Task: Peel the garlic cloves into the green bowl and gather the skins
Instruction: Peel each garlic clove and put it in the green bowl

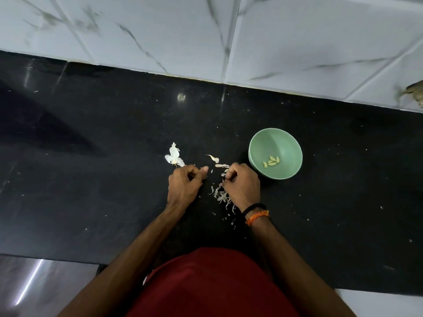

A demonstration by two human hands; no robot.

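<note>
On the black counter [91,138], both hands worked close over the skins [220,193], the right hand [242,186] curling its grip on what looked like a clove, the left hand [185,186] curled on something unseen, beside the green bowl [290,143] holding 4 peeled cloves [271,161], so drops stayed short.

A black polished stone table [91,138] runs across the view, speckled with pale crumbs and catching a small glint of light near its back edge. Behind it rises a wall of white marble-patterned tiles [309,42] with grey veins and pale grout lines. At the far right edge of the wall sits a brownish chipped patch [415,92]. A shiny steel surface [34,284] shows at lower left below the table edge.
</note>
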